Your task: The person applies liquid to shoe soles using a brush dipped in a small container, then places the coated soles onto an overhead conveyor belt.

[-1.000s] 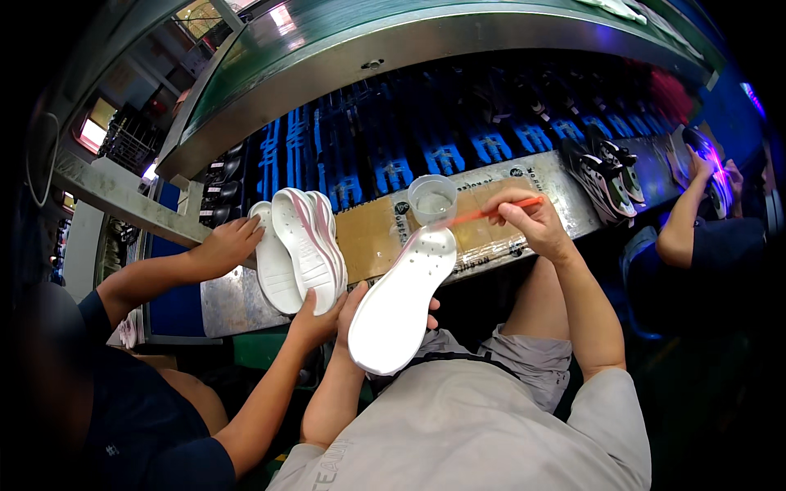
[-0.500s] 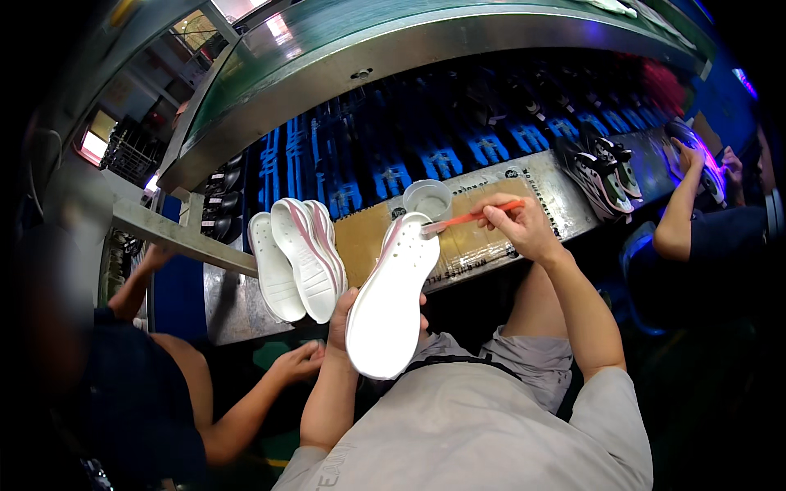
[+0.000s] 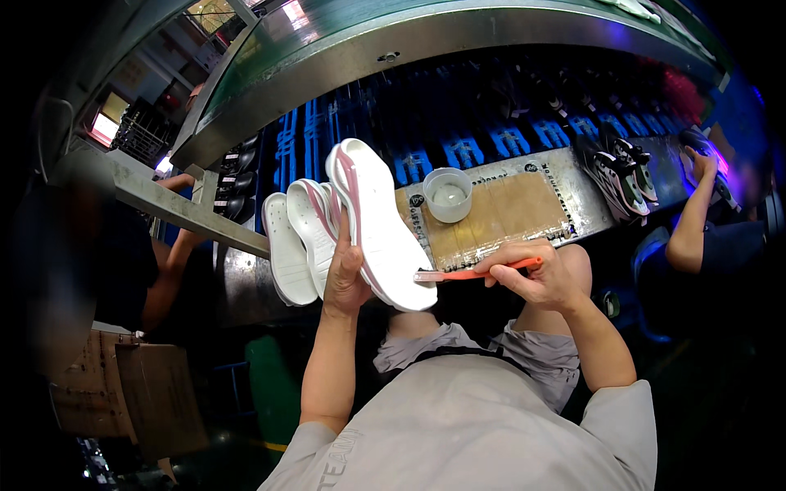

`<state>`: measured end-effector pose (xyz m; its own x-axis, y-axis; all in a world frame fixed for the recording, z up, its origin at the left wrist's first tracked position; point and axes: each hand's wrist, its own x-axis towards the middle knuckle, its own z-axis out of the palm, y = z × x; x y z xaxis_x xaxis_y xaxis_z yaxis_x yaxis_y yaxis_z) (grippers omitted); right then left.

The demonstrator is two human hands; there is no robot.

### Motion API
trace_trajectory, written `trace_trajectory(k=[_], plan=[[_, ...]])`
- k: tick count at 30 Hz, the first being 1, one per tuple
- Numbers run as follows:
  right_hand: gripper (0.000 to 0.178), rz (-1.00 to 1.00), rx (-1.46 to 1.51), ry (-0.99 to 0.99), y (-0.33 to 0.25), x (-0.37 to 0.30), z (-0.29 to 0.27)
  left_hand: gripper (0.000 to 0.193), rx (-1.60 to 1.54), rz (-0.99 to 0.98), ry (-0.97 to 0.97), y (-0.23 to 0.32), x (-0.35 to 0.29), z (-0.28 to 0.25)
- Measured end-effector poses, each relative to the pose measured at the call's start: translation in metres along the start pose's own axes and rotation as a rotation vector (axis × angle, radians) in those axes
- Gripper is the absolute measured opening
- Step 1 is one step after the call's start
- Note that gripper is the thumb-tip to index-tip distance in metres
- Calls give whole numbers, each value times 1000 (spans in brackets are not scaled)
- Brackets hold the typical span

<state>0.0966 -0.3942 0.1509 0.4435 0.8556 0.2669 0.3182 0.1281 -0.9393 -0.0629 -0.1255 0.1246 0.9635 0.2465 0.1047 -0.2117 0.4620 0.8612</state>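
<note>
My left hand [image 3: 347, 278] grips a white shoe sole [image 3: 386, 221] with a pink side stripe by its edge, holding it tilted above the bench front. In my right hand [image 3: 536, 278] is a small orange-handled brush [image 3: 467, 275], pinched between thumb and fingers. Its bristles touch the inner face of the sole near the lower end. Beyond the sole stands a clear plastic cup [image 3: 448, 195] with what looks like a little liquid in it. Left of my left hand, several more white soles [image 3: 288, 250] lean together on the bench.
Brown cardboard [image 3: 499, 219] covers part of the metal bench. Dark shoes [image 3: 610, 180] stand at its right end. Blue-lit racks [image 3: 463, 147] run behind, under a metal-edged conveyor [image 3: 393, 59]. Co-workers sit on both sides; a metal bar [image 3: 184, 209] crosses at left. Cardboard boxes [image 3: 160, 401] stand lower left.
My left hand has raised and turned the sole. The brush has gone from the sole's far end to its near end. The left co-worker's hand has left the spot beside my left arm.
</note>
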Motion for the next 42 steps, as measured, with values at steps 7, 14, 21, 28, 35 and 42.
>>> trace_trajectory(k=[7, 14, 21, 28, 35, 42], plan=[[17, 109, 45, 64, -12, -10, 18, 120, 304, 239, 130, -3, 4, -7], [29, 318, 433, 226, -11, -12, 46, 127, 370, 289, 187, -15, 6, 5], [36, 194, 646, 353, -8, 10, 57, 115, 366, 242, 135, -33, -4, 6], [35, 148, 685, 507, 15, 15, 48, 83, -278, -115, 179, -45, -37, 17], [30, 69, 695, 865, 40, -21, -2, 90, -947, -442, -76, -32, -78, 24], [30, 47, 736, 929, 57, -55, -17, 88, -357, 114, -544, 127, 131, 57]])
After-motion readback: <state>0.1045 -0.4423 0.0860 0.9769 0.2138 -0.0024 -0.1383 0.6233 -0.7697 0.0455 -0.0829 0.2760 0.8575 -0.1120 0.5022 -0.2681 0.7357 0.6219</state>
